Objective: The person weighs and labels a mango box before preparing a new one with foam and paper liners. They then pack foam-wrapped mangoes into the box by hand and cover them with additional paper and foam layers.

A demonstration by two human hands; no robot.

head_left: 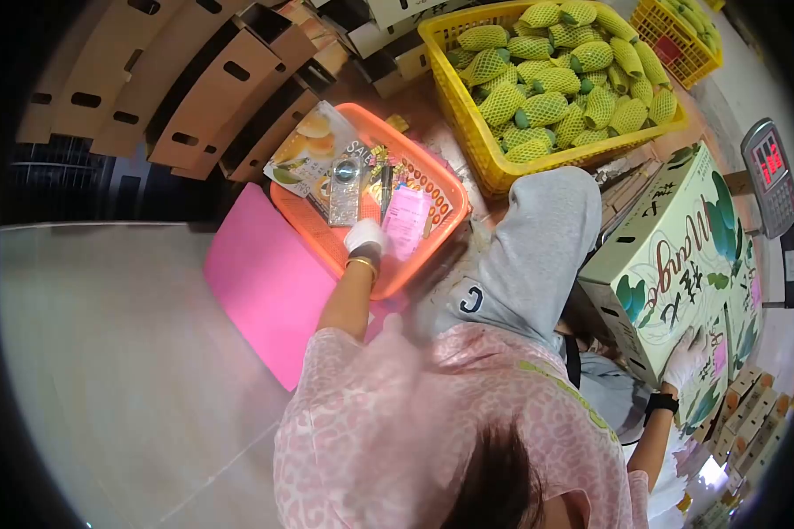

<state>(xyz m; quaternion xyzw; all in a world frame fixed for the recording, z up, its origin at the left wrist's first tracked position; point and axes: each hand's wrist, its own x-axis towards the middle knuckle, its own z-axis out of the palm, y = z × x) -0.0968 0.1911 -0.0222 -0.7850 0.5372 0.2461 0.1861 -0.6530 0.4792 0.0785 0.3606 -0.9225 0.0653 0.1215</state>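
My left hand (364, 236), in a whitish glove, reaches into an orange basket (455, 196). Its fingers look curled together beside pink labels (407, 219) and the lower end of a clear, flat object (344, 196); what they hold, if anything, is hidden. A printed sheet (313, 141) and a patterned sheet with round orange marks (425, 187) also lie in the basket. Over on the right, my right hand (686, 357), gloved as well, lies with fingers stretched on a pale green box printed "Mango" (653, 264).
A yellow crate (468, 132) of mangoes in green foam nets stands ahead, with another yellow crate (679, 53) behind it. Brown cartons (207, 97) line the upper left. A pink box (269, 282) sits beside the basket. At the right is a scale display (770, 167).
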